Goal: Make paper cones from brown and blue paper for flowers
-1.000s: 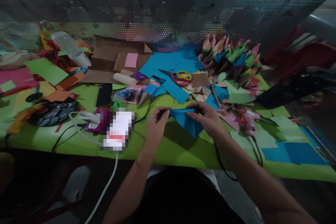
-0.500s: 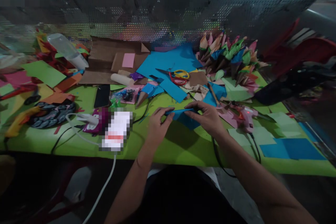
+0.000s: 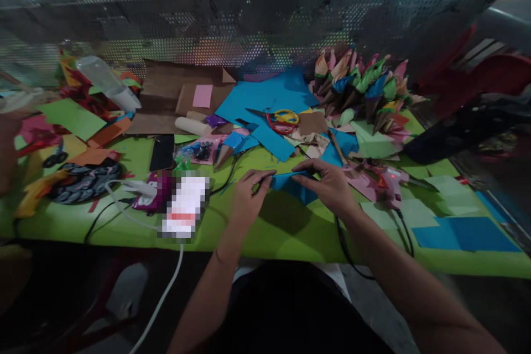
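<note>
A small piece of blue paper (image 3: 290,181) is held up between my two hands, just above the green table. My left hand (image 3: 251,188) pinches its left end between thumb and fingers. At the right end, my right hand (image 3: 326,185) grips the upper edge, which looks folded or rolled. The lower part of the paper hangs down behind my right fingers. Beyond my hands lie scissors with red and yellow handles (image 3: 282,120) on large blue sheets (image 3: 269,91).
A pink glue gun (image 3: 392,180) with a cord lies right. A charging phone (image 3: 185,207), purple power strip (image 3: 155,192) and dark phone (image 3: 162,153) are left. Paper flowers in cones (image 3: 365,88) stand back right. A co-worker's arm (image 3: 6,149) shows far left.
My left fingers have shifted slightly on the blue paper's left end; my right hand keeps its grip. At far left, the co-worker's arm has come into view and the red-handled scissors have moved.
</note>
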{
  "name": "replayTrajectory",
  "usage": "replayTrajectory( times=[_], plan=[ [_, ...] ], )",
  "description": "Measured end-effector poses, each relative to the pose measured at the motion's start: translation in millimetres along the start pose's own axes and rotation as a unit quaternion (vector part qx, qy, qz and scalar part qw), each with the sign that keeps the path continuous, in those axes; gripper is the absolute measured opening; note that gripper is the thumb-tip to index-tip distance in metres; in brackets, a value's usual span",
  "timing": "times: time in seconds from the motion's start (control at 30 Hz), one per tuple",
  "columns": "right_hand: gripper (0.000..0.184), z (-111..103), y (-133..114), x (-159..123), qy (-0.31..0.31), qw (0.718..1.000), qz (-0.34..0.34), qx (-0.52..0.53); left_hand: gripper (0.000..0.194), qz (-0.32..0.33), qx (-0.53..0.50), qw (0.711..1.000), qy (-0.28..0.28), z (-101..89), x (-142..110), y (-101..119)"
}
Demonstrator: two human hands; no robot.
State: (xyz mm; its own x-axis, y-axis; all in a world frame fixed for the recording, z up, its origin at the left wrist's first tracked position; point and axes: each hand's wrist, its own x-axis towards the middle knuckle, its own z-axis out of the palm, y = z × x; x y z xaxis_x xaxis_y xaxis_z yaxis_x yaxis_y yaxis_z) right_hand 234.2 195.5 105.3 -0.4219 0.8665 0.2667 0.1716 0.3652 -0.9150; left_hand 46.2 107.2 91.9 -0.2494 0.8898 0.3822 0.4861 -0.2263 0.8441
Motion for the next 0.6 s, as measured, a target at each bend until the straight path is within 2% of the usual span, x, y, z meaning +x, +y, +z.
replayTrajectory(
  times=[0.17, 0.37, 0.6],
  plan=[
    [0.025, -0.8, 1.1, -0.7, 0.02, 1.0, 0.007, 0.004, 0.026, -0.067, -0.087, 0.994, 0.013, -0.2, -0.6, -2.8],
    [0.029, -1.7, 0.4, -0.3, 0.041, 0.999, 0.017, 0.009, 0.032, -0.146, -0.189, 0.97, 0.033, 3.4, -1.5, -10.0],
    [0.021, -2.8, 0.7, -1.3, 0.042, 0.999, 0.02, 0.015, 0.031, -0.159, -0.203, 0.966, 0.025, 3.7, -2.1, -8.8]
  ],
)
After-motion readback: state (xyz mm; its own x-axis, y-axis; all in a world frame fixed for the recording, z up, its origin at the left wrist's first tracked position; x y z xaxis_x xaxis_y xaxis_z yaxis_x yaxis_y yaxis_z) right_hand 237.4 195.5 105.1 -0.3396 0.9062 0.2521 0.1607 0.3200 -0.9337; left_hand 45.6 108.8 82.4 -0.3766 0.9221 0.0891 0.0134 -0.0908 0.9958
